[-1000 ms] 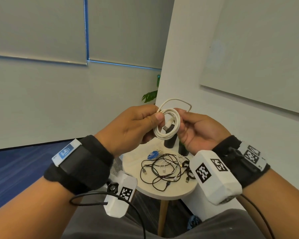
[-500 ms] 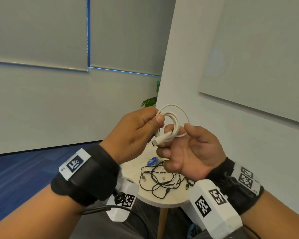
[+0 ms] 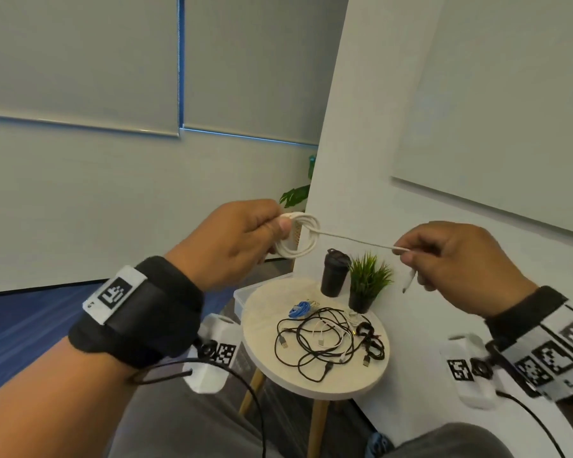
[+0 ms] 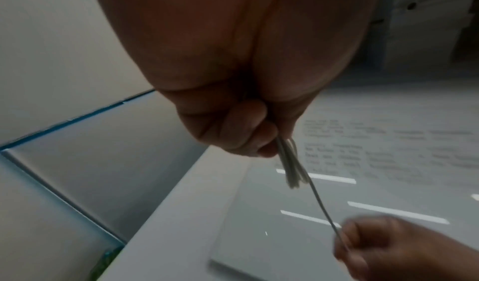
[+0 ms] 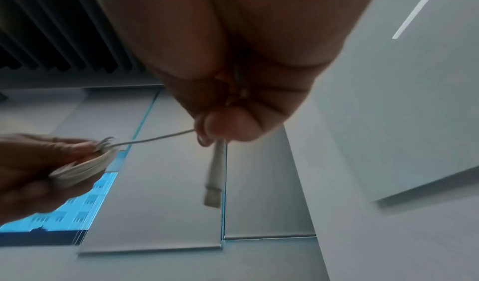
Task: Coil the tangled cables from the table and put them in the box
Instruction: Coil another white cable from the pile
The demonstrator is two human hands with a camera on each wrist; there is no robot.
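Pinching the white cable (image 3: pixel 300 238) coil, left hand (image 3: pixel 235 241); right hand (image 3: pixel 457 256) grips its taut end.

No legible text or labels.

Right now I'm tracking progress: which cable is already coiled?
The white cable, looped in the left hand; the black cables lie tangled on the table.

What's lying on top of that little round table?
On the round table lie tangled black and white cables, a blue cable bundle, a black cup and a small potted plant. Anything beneath the tangle is hidden.
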